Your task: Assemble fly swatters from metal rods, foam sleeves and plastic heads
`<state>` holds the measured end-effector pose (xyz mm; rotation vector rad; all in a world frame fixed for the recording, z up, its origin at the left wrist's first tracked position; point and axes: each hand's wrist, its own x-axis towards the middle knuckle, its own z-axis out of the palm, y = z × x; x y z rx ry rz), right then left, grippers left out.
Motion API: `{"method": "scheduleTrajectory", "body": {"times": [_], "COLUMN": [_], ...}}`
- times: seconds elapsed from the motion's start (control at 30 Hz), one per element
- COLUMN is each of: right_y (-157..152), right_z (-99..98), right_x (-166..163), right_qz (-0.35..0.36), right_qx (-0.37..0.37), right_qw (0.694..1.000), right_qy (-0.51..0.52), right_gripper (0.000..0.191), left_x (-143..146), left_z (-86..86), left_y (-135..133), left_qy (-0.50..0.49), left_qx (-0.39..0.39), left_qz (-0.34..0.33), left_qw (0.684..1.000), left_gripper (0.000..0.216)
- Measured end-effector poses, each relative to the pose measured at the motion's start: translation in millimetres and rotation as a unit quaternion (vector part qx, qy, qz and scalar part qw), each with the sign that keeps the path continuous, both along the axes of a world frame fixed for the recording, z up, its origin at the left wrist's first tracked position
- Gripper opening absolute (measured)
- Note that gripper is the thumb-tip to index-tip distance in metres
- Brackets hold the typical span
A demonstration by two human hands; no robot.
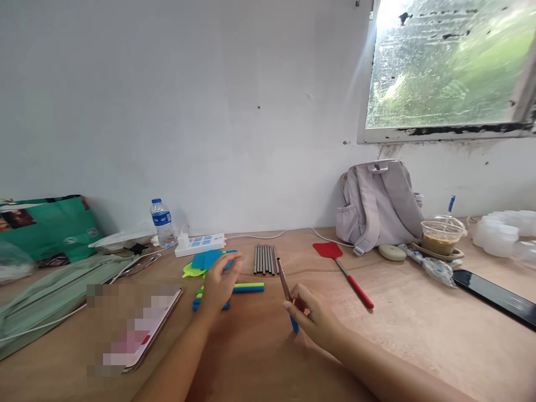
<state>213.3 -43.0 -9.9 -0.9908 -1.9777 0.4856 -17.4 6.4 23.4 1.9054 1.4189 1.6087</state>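
Note:
My right hand [312, 315] pinches a thin metal rod with a blue handle end [286, 287], held slanting above the wooden table [419, 335]. My left hand [220, 282] reaches forward with its fingers stretched over a pile of blue and green swatter heads [200, 263] and blue and green handle tubes [251, 287]. I cannot see it gripping any of them. A row of several bare metal rods [264, 259] lies just beyond, between the two hands. A complete red fly swatter [341, 268] lies to the right.
A phone [142, 329] lies at the near left beside a grey-green cloth [50, 296]. Against the wall stand a water bottle [162, 223], a power strip [200, 244], a green bag [46, 226] and a pale backpack [379, 204]. A drink cup [439, 234], plastic containers [502, 234] and a dark tablet [496, 296] sit right.

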Motion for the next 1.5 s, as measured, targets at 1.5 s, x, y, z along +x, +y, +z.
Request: {"method": "scheduleTrajectory", "body": {"times": [1.5], "right_y": [0], "right_z": [-6.6], "right_x": [-4], "right_qz": [0.053], "right_qx": [0.030], "right_qw": [0.992], "right_qy": [-0.113], "right_gripper": [0.005], "left_x": [49], "left_z": [12.6], "left_y": [-39], "left_qy": [-0.287], "left_qx": [-0.025], "left_qz": [-0.261], "left_qw": [0.921], "left_gripper": [0.028]}}
